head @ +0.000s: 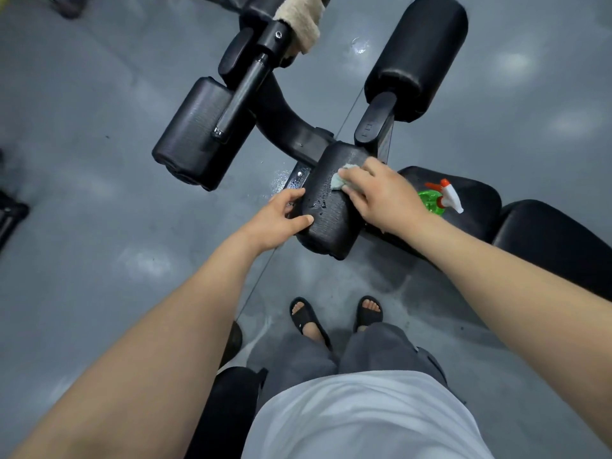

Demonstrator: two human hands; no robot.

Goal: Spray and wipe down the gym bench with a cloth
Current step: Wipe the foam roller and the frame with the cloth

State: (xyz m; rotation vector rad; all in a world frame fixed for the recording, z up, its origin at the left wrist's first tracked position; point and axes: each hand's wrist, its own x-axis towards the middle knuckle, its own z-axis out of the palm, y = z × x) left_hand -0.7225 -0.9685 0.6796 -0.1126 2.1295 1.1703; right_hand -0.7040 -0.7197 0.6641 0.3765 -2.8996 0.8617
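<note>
Gym bench runs off to the right. Black vinyl on a steel frame, so heavy and won't shift under wiping.

Work area is the near roller pad at the foot end. It's foam under textured vinyl: soft, gives under pressure, and prob rotates on its axle, so it needs bracing. Far roller pads aren't being touched.

L hand grips the pad's left edge, thumb on top and fingers curled round the side. That's the right place to hold, at the end and clear of the wipe path.

R hand is on top of the pad, fingers bent over the bunched cloth w/ thumb tucked under, pressing it onto the vinyl.

Spray bottle lies on its side on the bench seat just beside the R wrist. Light plastic, could roll.

Cloth is small, limp and prob damp. Keep it bunched, not flat.

Droplets sit between the two hands, unwiped. Wet vinyl is slick, so L grip may slip.
</note>
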